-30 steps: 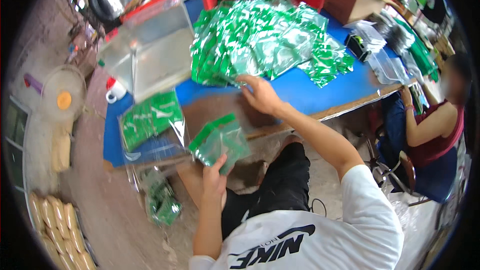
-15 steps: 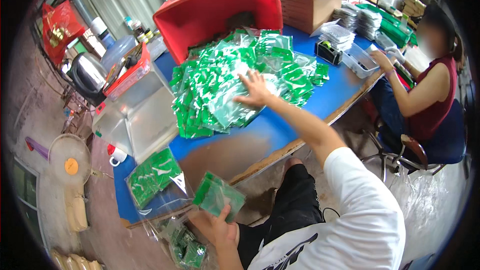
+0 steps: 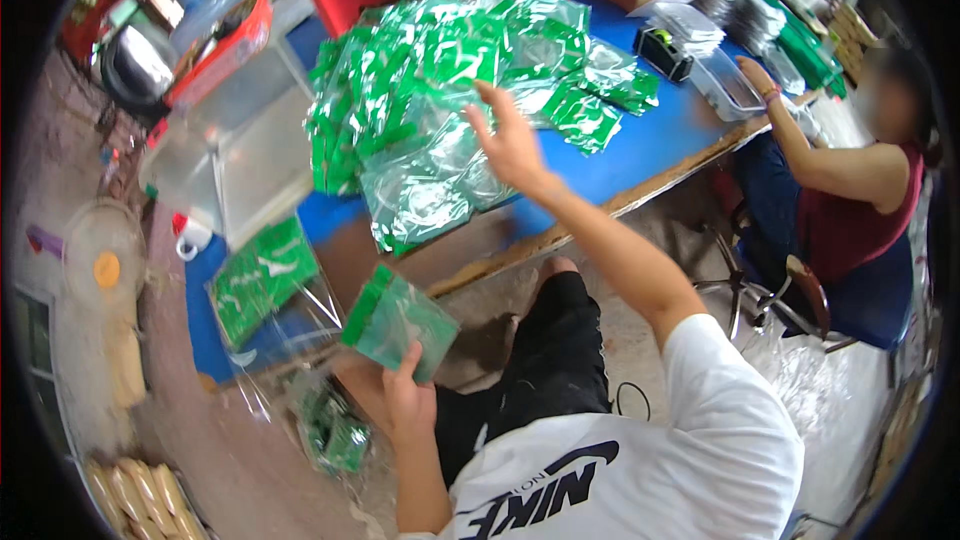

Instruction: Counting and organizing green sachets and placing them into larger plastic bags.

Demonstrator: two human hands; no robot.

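While pinching, left hand [image 3: 410, 402]: holds green-edged bag [image 3: 398, 318], grip closed, near shorts [image 3: 545, 360].
Bag pile [image 3: 440, 70]: now spills nearer counter [image 3: 640, 155] edge, likely easier to reach.
Right hand [image 3: 518, 148]: hangs alongside, grip spread, seemingly empty.

"Starting with the top?"

"Wears a white T-shirt [image 3: 665, 470] with short sleeves [image 3: 715, 365]."

"Plain across the front?"

"Far from it: carries bold black lettering [image 3: 576, 489], slanted, with smaller print [image 3: 530, 485] beside it and a curved black stroke [image 3: 585, 454]."

"And below?"

"Continues in black shorts [image 3: 550, 360], stopping short enough to show the right knee [image 3: 560, 267]."

"Any covering on the arms?"

"Leaves right forearm [image 3: 615, 247], left hand [image 3: 410, 402] and right hand [image 3: 512, 148] bare."
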